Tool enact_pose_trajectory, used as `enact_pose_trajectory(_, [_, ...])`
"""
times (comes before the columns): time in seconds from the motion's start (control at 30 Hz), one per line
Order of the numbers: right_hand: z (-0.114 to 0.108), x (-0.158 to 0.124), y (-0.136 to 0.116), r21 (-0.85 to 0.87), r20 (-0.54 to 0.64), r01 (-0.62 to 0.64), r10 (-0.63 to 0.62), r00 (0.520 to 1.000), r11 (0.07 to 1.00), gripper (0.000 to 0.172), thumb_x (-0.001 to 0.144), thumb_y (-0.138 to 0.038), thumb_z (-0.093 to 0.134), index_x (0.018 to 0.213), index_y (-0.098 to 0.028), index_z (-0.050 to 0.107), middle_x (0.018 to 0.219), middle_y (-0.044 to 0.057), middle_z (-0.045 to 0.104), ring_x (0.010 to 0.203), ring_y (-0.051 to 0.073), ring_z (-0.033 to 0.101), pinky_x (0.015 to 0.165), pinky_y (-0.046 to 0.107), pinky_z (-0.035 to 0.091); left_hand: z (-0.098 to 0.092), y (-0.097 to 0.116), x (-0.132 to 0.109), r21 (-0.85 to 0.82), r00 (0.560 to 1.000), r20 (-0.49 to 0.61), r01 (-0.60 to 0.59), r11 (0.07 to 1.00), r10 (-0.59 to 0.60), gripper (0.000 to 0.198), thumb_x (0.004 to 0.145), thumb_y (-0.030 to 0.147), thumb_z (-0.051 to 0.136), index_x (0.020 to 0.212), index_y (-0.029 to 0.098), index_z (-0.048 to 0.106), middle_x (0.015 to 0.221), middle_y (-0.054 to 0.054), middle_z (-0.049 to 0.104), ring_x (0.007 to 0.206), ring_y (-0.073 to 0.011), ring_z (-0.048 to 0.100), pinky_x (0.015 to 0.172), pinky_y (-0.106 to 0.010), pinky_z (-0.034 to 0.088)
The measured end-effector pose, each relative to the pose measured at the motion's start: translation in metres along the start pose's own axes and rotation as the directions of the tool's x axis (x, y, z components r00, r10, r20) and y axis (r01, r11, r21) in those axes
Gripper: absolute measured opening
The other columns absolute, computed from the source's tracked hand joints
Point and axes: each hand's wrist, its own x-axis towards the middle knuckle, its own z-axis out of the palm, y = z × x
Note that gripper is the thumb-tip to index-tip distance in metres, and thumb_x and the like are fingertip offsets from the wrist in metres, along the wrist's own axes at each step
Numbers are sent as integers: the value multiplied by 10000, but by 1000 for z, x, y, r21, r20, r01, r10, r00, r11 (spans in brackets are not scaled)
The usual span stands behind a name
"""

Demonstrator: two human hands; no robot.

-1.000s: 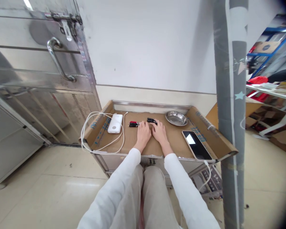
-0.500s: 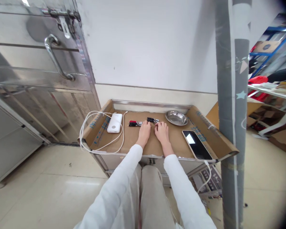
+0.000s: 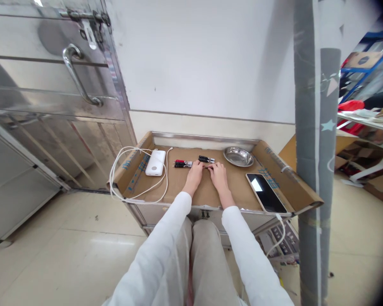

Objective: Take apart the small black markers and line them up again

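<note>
My left hand and my right hand rest low over the cardboard-lined tabletop, fingertips nearly meeting. Both have their fingers bent and closed around something small between them, too small to make out. Just beyond the fingertips lies a group of black pens with light ends. To the left of my left hand is a second group of red and black pens, partly hidden by that hand.
A steel bowl stands at the back right, with a phone on a cable in front of it. At left lie a white power bank and a looped white cable. A grey wrapped post rises on the right.
My fingertips have drawn closer together and now meet around something small in front of the black pens. The whole view has shifted slightly.
</note>
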Motion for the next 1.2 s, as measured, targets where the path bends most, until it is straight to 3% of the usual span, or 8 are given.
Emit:
enact_pose_trajectory(0.3, [7, 0, 8, 149, -34, 35, -31, 999, 988, 259, 892, -184, 402, 910, -169, 660, 910, 100, 598, 875, 225, 504, 829, 347, 404, 4, -7, 3, -84, 998, -20, -63, 994, 61, 191, 896, 138, 417, 930, 164, 603, 984, -80, 546, 1004, -188, 517, 922, -365, 452])
enact_pose_trajectory(0.57, [8, 1, 11, 128, -42, 25, -20, 999, 991, 258, 900, -190, 401, 903, -161, 657, 898, 108, 609, 859, 224, 510, 826, 343, 401, 8, -8, 5, -60, 996, 24, -90, 994, 91, 169, 898, 136, 417, 932, 158, 581, 1011, -82, 548, 1004, -186, 527, 927, -362, 455])
enact_pose_trajectory(0.93, [1, -2, 3, 101, -2, 38, -38, 999, 994, 251, 900, -239, 437, 915, -180, 681, 879, 92, 608, 858, 217, 512, 827, 342, 405, 3, 2, 0, -56, 995, 29, -90, 994, 91, 313, 869, 62, 319, 1115, 142, 495, 1118, -118, 563, 1084, -182, 529, 943, -362, 458])
enact_pose_trajectory(1.07, [-9, -10, 0, 97, -120, -39, 51, 991, 995, 301, 920, -267, 394, 951, -177, 680, 902, 100, 593, 851, 213, 499, 828, 335, 387, 1, 8, 1, 91, 983, -12, -181, 979, 183, 427, 847, 70, 334, 1264, 88, 426, 1330, -185, 460, 1266, -214, 419, 1053, -401, 360])
enact_pose_trajectory(1.2, [-17, -16, -2, 132, -211, -82, 109, 971, 988, 342, 938, -309, 363, 973, -190, 682, 922, 94, 628, 838, 207, 507, 837, 323, 371, 3, 11, 6, 157, 977, 33, -214, 964, 212, 437, 879, 144, 351, 1310, 112, 415, 1394, -163, 430, 1324, -219, 360, 1092, -417, 297])
